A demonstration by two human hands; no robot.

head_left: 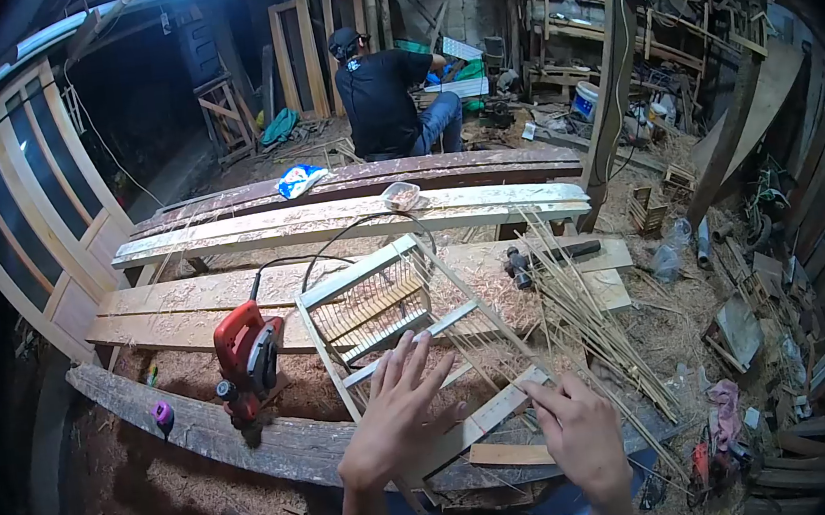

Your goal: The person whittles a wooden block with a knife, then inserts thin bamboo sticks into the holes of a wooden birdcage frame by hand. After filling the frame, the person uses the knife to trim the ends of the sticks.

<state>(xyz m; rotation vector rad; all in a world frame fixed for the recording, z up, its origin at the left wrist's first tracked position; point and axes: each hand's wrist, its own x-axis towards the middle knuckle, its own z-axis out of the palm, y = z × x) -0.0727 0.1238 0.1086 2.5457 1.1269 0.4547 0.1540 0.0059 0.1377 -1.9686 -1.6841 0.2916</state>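
Observation:
A light wooden frame (360, 272) with crossbars and thin slats lies tilted across the benches at the centre. My left hand (400, 410) is over its lower part, fingers spread, with nothing held. My right hand (579, 426) is at the right end of the pale lower crossbar (497, 409); its fingers are curled and the index finger points to that end. Whether the fingertips grip anything is hidden. Small dark marks show along the crossbar. A short loose wooden strip (512, 454) lies just below it, beside my right hand.
A red power tool (247, 355) stands left of the frame, its black cable looping behind. A hammer (558, 255) and thin sticks (596, 329) lie at the right. A person (381, 100) sits beyond the benches. A post (612, 76) rises at the right.

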